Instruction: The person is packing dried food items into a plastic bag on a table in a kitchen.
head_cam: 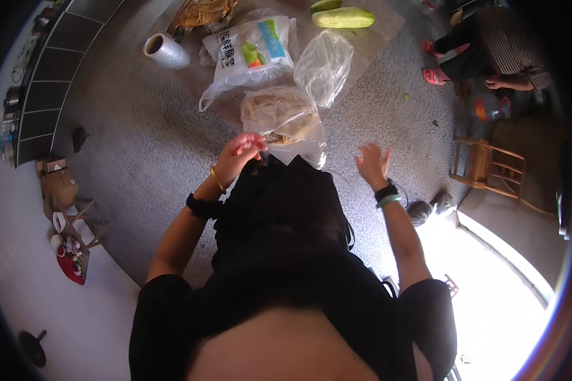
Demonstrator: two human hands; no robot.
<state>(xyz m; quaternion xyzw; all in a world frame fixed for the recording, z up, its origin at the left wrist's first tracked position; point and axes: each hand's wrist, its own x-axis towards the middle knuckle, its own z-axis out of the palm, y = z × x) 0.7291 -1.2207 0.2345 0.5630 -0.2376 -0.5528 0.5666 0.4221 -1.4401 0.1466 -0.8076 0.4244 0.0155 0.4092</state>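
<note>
My left hand (244,151) is half curled at the lower left edge of a clear plastic bag (282,114) with flat, pale brown contents that I cannot identify. Whether its fingers touch the bag cannot be told. Off to the right, my right hand (373,162) is held out with fingers apart, nothing in it. Beyond the filled bag lie a printed white plastic bag (250,50) and a crumpled clear bag (324,66). A roll of clear plastic (168,51) is at the upper left, near a brown, wrinkled item (202,12). Two pale green cucumbers (343,18) rest at the top.
A transparent sheet (376,33) spreads under the goods. At the upper right a person (495,47) in pink shoes is near a large plastic bottle (491,108) and a wooden chair (487,166). Cardboard boxes (59,185) stand by the left wall. Dark bags (419,212) lie near the bright doorway.
</note>
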